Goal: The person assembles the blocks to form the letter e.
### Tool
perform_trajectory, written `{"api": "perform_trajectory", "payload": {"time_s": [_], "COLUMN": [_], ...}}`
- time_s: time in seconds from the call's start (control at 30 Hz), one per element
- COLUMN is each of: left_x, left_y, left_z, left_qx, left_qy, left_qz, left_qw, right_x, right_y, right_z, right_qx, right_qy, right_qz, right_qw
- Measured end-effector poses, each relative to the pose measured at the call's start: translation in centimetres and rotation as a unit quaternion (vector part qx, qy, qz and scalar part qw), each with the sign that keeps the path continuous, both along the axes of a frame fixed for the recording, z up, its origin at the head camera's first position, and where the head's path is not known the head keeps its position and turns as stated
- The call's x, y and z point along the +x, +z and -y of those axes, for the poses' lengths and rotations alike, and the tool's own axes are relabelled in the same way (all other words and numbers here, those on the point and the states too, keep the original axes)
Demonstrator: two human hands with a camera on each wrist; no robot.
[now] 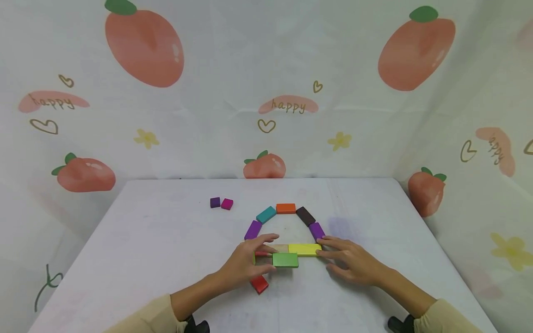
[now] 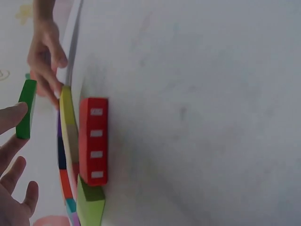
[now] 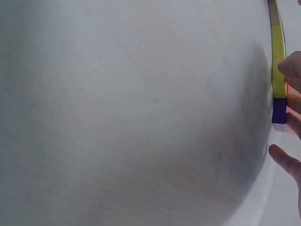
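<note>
My left hand [image 1: 239,262] pinches a green block [image 1: 285,260] between thumb and finger; the left wrist view shows that block [image 2: 27,109] raised off the table. Spread fingers of my right hand [image 1: 358,262] touch the right end of a yellow block [image 1: 306,250] and the lower end of a purple block [image 1: 317,231]. A beige block [image 1: 281,248] adjoins the yellow one. Below my left hand lies a red block [image 1: 260,284], its side showing white marks in the left wrist view. Beside it stands a light green block [image 2: 91,205], mostly hidden in the head view.
An arch of blocks curves behind the yellow block: purple [image 1: 252,230], teal [image 1: 266,214], orange [image 1: 285,208] and dark brown [image 1: 306,216]. Farther back at left lie a dark purple cube [image 1: 214,202] and a magenta cube [image 1: 226,204]. A printed cloth [image 1: 208,115] hangs behind the white table [image 1: 166,222].
</note>
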State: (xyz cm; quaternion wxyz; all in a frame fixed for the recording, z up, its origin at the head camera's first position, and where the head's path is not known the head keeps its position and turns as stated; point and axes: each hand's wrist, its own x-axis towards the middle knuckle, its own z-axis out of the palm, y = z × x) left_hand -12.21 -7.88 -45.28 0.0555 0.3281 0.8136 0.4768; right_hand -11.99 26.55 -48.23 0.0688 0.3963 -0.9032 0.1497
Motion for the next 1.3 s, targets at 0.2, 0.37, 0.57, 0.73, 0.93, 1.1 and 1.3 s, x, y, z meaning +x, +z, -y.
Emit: {"api": "perform_trajectory", "payload": {"time_s": [0.2, 0.37, 0.57, 0.73, 0.93, 1.1, 1.3], "left_x": [1.3, 2.2, 2.8, 2.9, 3.1, 3.2, 3.3], "left_y": [-0.9, -1.5, -1.8, -2.3, -2.5, -2.4, -2.5], "left_z": [0.1, 0.3, 0.5, 0.8, 1.0, 1.1, 1.2], "left_qx": [-0.017, -0.042, -0.071, -0.086, -0.105, -0.116, -0.147], "left_qy": [-0.038, -0.047, -0.051, -0.056, -0.057, -0.06, -0.06], "left_qz": [-0.002, -0.012, -0.03, -0.046, -0.049, -0.056, -0.073], "left_qw": [0.9991, 0.9979, 0.9957, 0.9937, 0.9917, 0.9898, 0.9846], "right_x": [0.0, 0.0, 0.1, 0.1, 0.1, 0.1, 0.1], "right_y": [0.1, 0.1, 0.0, -0.1, 0.0, 0.1, 0.2], "right_z": [0.0, 0.0, 0.0, 0.0, 0.0, 0.1, 0.2], "right_qx": [-0.002, -0.003, -0.005, -0.002, -0.001, -0.004, -0.003], "right_qy": [0.0, 0.001, 0.001, -0.002, -0.005, -0.005, -0.006], "right_qz": [0.0, -0.005, -0.009, -0.001, 0.006, 0.004, 0.005], "right_qw": [1.0, 1.0, 0.9999, 1.0, 1.0, 1.0, 1.0]}}
